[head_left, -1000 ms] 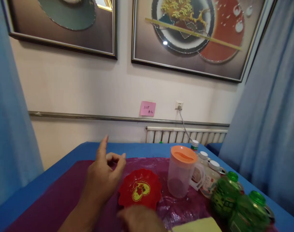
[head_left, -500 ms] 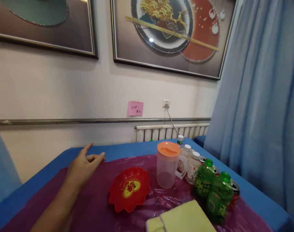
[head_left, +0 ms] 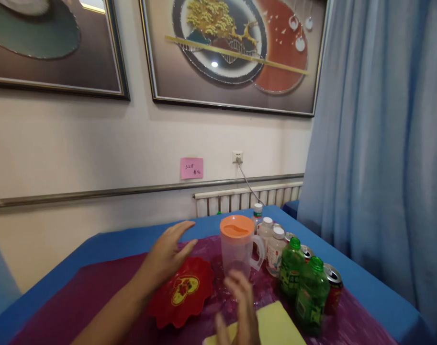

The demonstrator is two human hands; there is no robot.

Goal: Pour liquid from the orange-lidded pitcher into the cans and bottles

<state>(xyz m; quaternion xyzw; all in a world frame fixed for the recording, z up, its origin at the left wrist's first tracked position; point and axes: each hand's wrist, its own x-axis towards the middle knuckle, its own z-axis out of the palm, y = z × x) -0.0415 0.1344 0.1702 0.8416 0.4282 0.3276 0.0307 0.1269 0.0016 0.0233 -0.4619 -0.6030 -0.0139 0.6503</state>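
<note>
My left hand is over the far side of a red scalloped plate, its fingers apart and stretched toward a plastic pitcher. That pitcher is clear, with an orange lid and a handle on its right side; it stands upright just beyond both hands. Low in front of it my right hand, blurred by motion, has its fingers apart and covers part of a folded yellow cloth. I see nothing held in either hand.
Right of the pitcher stand clear bottles with white caps, two green bottles and several drink cans. A purple plastic sheet lies over the blue table cover. A blue curtain hangs at the right.
My left hand has moved right, over the plate and toward the pitcher. My right hand has come into view from below. The view has shifted slightly to the right.
</note>
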